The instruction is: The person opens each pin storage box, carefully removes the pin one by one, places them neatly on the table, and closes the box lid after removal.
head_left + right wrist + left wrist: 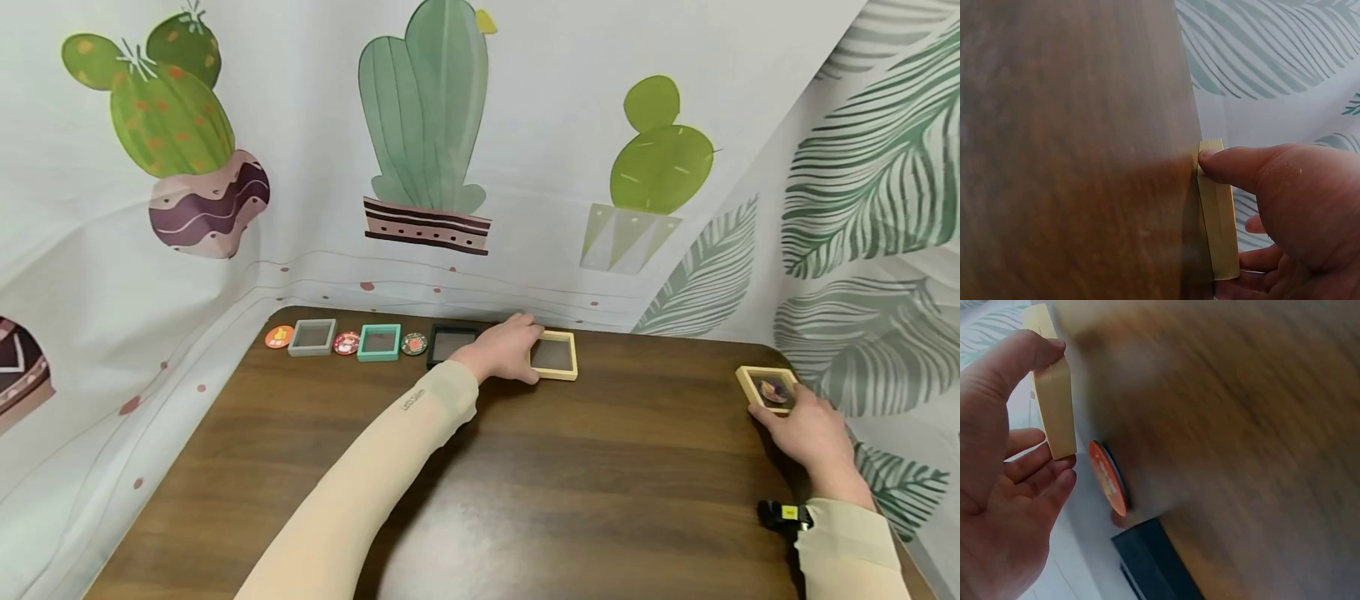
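Note:
At the back of the table my left hand [506,346] grips a pale yellow square display frame [555,374] with a clear grey window, tilted slightly. In the left wrist view the thumb lies on one edge of this frame [1057,412] and the fingertips sit on the far side. An orange disc [1109,478] stands near it, beside a black frame [1154,562]. At the right table edge my right hand [810,429] holds a second pale yellow frame [747,387] between thumb and fingers. Inside its window is a dark disc [774,391] with purple and yellow marks.
Along the back edge, left of my left hand, stand a grey frame [312,352], a teal frame [378,357], an orange disc [279,337], a red disc [347,342] and a dark green disc [414,343]. A cactus-print cloth [525,150] hangs behind the wooden table [570,467].

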Demonstrator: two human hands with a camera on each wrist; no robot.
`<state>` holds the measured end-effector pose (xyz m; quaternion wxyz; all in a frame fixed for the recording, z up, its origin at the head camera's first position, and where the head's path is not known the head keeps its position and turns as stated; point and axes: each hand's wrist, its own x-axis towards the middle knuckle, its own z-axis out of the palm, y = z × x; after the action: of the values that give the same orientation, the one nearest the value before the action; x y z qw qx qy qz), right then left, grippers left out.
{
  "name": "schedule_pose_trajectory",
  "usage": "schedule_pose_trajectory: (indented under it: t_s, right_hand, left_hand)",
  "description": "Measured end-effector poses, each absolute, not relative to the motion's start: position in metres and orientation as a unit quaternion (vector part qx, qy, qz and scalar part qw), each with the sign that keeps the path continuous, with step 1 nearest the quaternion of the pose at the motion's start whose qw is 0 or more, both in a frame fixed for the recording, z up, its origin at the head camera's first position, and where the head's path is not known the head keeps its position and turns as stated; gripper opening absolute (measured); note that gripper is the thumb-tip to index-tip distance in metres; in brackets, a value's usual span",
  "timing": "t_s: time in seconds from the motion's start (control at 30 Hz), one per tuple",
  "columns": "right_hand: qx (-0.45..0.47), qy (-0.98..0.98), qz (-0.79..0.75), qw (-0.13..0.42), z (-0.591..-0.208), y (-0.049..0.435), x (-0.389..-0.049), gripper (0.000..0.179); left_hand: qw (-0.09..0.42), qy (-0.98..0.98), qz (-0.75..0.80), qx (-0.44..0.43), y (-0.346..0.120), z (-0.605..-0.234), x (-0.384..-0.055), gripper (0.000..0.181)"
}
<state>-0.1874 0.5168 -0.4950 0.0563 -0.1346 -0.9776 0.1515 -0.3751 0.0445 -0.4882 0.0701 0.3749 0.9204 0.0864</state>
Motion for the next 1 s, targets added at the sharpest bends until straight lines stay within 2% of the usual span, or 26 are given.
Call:
schedule_pose_trajectory:
  t_s: [0.2, 0.43, 0.63, 0.8, 1.0]
  right_hand:
    - [-0.134, -0.978, 0.154, 0.053, -0.496, 0.514, -0.189, 0.086]
    - [-0.134, -0.977, 0.154, 0.054, -0.497, 0.515, -0.191, 0.086]
    - [-0.13, -0.978, 0.154, 0.057, -0.495, 0.516, -0.193, 0.086]
    - [-0.132, -0.977, 0.156, 0.059, -0.492, 0.516, -0.192, 0.086]
    - [-0.141, -0.977, 0.155, 0.048, -0.493, 0.518, -0.187, 0.088]
  left_hand:
    - [0.081, 0.923, 0.099, 0.363, 0.039, -0.514, -0.398, 0.089]
    - [0.089, 0.924, 0.1, 0.359, 0.04, -0.521, -0.403, 0.095]
    - [0.061, 0.923, 0.118, 0.361, 0.031, -0.487, -0.366, 0.109]
    - [0.049, 0.912, 0.189, 0.361, 0.017, -0.458, -0.332, 0.107]
    - [0.056, 0.911, 0.194, 0.359, -0.002, -0.451, -0.292, 0.107]
